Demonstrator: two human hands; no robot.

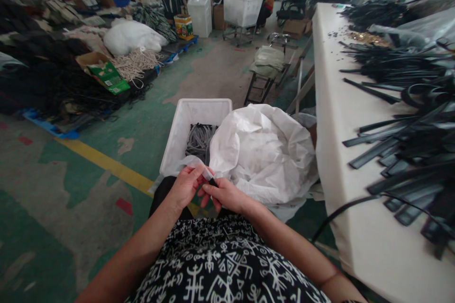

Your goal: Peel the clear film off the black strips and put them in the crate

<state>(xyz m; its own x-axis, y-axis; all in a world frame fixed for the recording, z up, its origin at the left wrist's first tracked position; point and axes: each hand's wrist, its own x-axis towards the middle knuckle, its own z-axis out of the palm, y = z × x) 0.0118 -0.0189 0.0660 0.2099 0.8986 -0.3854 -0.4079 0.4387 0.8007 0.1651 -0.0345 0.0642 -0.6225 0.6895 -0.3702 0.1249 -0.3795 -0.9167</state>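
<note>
Left hand [186, 185] and right hand [227, 195] both pinch translucent strip [195, 161] above lap, near white bin [173, 139].
Long axis slants: pale end up-left, black part [213, 182] down-right. Green box [113, 78] print too small to read.

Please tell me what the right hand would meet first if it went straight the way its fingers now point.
Most likely the left hand, which pinches a translucent plastic strip: the right hand points across toward it, though depth between them is unclear.
</note>
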